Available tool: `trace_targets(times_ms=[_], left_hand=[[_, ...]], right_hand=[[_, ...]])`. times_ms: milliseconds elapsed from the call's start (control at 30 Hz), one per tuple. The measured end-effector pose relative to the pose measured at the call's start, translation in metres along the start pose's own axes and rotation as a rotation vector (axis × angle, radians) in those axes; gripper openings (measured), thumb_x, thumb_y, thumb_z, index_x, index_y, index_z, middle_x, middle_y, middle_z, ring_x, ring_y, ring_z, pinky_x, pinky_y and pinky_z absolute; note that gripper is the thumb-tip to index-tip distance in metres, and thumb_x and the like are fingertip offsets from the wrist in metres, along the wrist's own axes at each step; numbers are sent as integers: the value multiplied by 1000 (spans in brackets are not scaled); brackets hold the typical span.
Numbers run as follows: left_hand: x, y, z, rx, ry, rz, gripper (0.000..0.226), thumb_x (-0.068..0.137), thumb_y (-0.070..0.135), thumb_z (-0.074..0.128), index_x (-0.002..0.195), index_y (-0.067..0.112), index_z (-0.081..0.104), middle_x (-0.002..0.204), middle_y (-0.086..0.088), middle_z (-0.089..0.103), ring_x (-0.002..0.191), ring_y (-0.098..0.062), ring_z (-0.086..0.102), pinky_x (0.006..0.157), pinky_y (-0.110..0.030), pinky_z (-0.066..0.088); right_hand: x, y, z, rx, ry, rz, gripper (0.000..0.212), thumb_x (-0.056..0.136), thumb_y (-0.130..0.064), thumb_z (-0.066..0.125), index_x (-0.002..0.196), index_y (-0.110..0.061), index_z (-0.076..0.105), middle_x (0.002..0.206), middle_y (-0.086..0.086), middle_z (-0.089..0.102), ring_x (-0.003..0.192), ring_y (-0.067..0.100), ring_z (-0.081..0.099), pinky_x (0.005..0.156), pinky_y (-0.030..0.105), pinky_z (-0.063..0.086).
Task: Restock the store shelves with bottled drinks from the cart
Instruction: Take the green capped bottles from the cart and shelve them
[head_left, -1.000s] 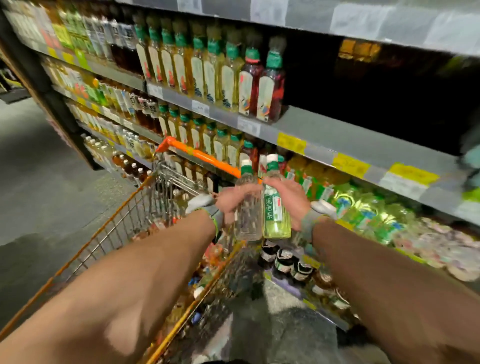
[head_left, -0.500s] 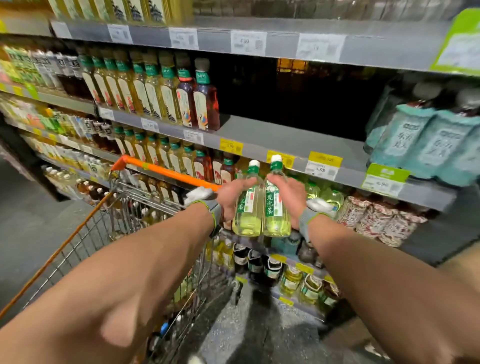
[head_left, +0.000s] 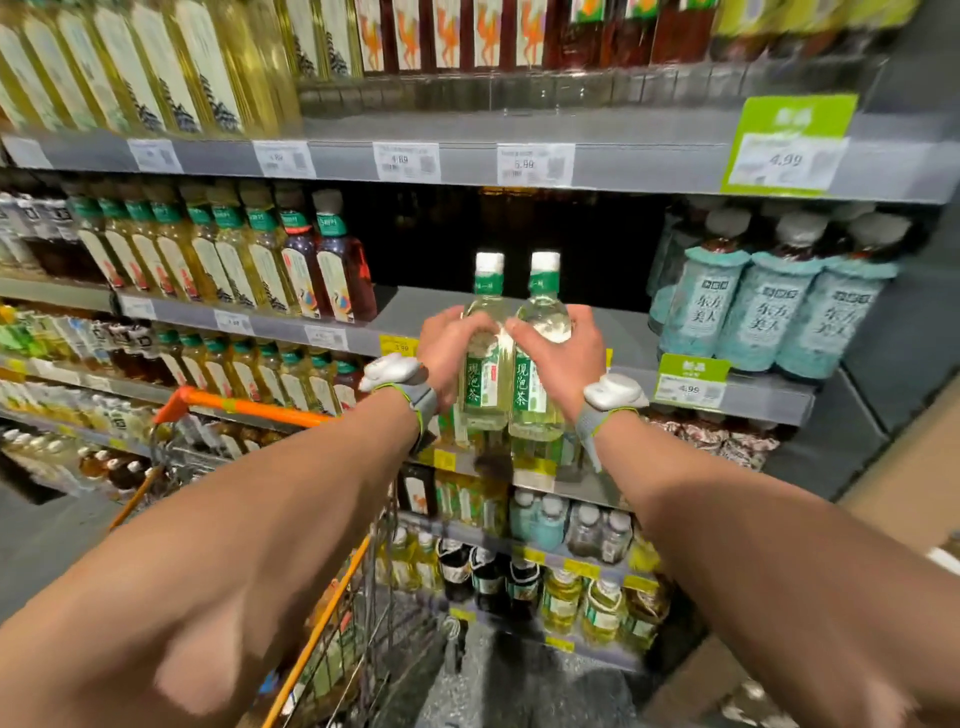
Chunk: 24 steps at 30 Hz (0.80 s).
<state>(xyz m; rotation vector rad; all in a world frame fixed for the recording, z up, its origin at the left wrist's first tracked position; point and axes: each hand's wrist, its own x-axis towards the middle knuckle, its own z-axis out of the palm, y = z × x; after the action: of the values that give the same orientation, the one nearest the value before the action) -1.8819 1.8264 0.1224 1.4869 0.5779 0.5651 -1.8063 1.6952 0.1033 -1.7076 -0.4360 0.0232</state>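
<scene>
Head view: the fingers of the left hand are curled around the shoulder of a pale green tea bottle, and the fingers of the right hand are wrapped in the same way around a second tea bottle. Both bottles are held upright and are pressed side by side, touching each other, with their white caps on top and their green labels turned to the camera. They are kept in front of the edge of the middle shelf, before a dark gap in the row; whether their bases touch anything cannot be told.

A grey band with a white device is worn on the left wrist, and a similar one on the right wrist. Both forearms are stretched forward from the lower corners.

On the same shelf, left of the gap, a row of yellow and red drink bottles is seen; to the right, teal-labelled bottles are standing close together. A green price tag is fixed on the shelf edge under them. More bottles are placed on the shelves above and below.

Under the left arm, the cart with its orange handle is parked near the shelves. Its contents are too blurred to be told.
</scene>
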Motion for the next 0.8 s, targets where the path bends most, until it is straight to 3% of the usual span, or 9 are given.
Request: trace_targets(times_ms=[67,167,267,333,433,500,600,733,800], left_hand=[[15,16,6,-11,-18,91,47,61,21,72,107,12,75,98,-5,77,87,-16,70,82,-37,56],[39,33,12,-12,-50,236,45,64,16,72,109,16,74,94,4,77,82,-6,69,70,-24,55],[58,39,18,5,-55,304,48,65,15,71,113,19,72,99,4,76,89,-9,69,79,-29,57],[68,39,20,45,-66,342,52,63,17,71,115,22,71,100,7,75,90,-8,68,78,-29,57],[81,36,27,85,-107,360,54,62,17,71,115,24,70,97,8,76,88,-9,70,81,-31,59],[86,32,32,99,-140,364,51,63,19,71,113,26,71,97,6,77,92,-17,72,87,-39,60],[94,24,41,122,-177,353,46,63,30,73,109,28,72,95,6,77,93,-20,73,88,-45,60],[110,12,57,142,-190,304,43,62,38,79,102,27,69,96,6,77,93,-19,73,90,-47,59],[118,9,65,110,-180,241,55,60,44,84,106,23,62,106,3,75,97,-19,72,92,-48,58]], right_hand=[[16,-15,-1,-17,50,-110,58,68,-63,80,107,-28,53,95,-19,62,86,-1,60,65,11,41],[41,-30,-3,-67,89,-211,52,71,-62,79,106,-37,49,99,-23,58,94,4,58,73,12,41],[58,-29,-4,-104,93,-250,58,75,-54,82,121,-30,58,112,-10,60,99,7,59,86,18,48],[64,-26,-3,-120,116,-262,68,78,-44,84,137,-22,56,119,-5,54,102,4,54,85,2,39],[76,-24,-3,-127,157,-280,65,80,-33,85,137,-18,57,117,-2,55,100,5,55,79,-3,36],[81,-26,-6,-149,172,-277,57,81,-32,84,129,-14,61,115,1,58,100,12,59,83,6,43],[90,-24,-12,-191,183,-212,56,82,-34,83,126,-6,61,118,10,62,108,25,62,96,39,50],[102,-10,-21,-235,173,-104,58,84,-39,80,125,-3,59,122,14,65,116,33,59,99,47,48],[104,-3,-24,-236,196,-58,56,83,-42,80,119,-5,59,116,12,68,111,32,62,95,45,50]])
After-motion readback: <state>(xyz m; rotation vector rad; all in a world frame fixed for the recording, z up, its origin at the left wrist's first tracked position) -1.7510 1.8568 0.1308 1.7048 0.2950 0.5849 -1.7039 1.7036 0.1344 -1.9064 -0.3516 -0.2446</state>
